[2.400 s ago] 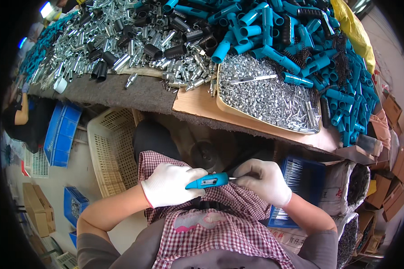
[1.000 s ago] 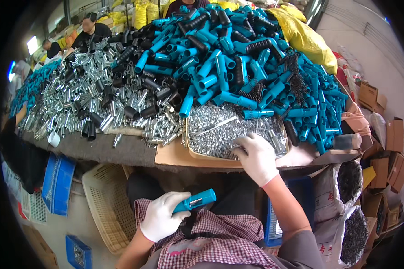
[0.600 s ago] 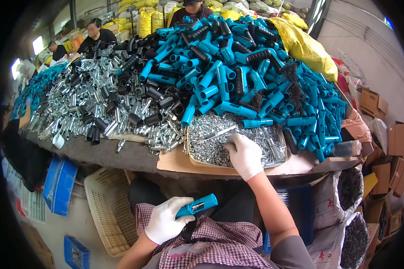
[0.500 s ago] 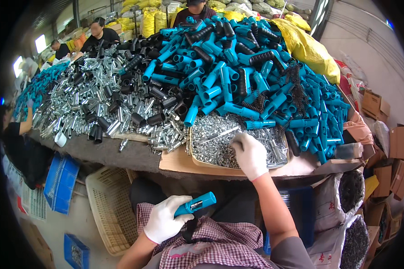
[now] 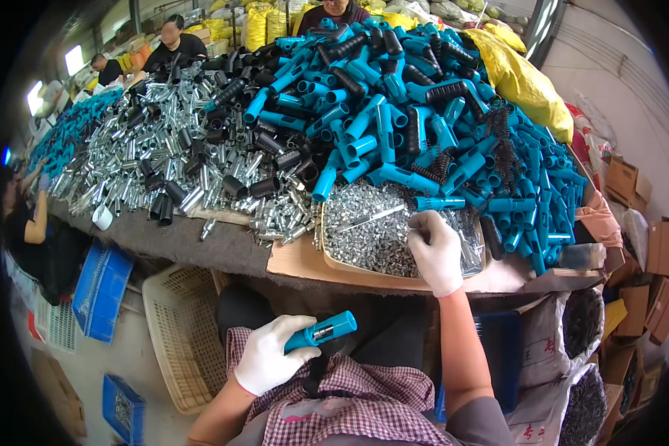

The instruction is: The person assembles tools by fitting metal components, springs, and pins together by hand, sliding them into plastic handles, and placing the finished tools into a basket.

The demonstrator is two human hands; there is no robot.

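Observation:
Over my lap, my left hand [image 5: 275,354], in a white glove, is closed around a teal plastic tube-shaped housing [image 5: 336,325]. A shiny metal piece shows through a slot in the housing's side, and its wider end points right. My right hand [image 5: 437,254], also gloved in white, is over the right half of a shallow tray [image 5: 325,251] of small silvery metal parts [image 5: 366,239]. Its thumb and fingers are pinched together. Whatever may be between them is too small to make out. A thin metal rod [image 5: 379,217] lies on the parts beside that hand.
Teal housings [image 5: 364,137] with black grips are heaped behind the tray; metal tubes and black sleeves [image 5: 163,156] are piled left. A beige plastic basket [image 5: 160,327] and blue crates [image 5: 105,282] stand below left. Sacks [image 5: 546,334] stand at right. Other people work across and left.
My right hand's fingertips have drawn into a pinch over the metal parts. My left hand still holds the housing, turned slightly. The whole view has shifted a little.

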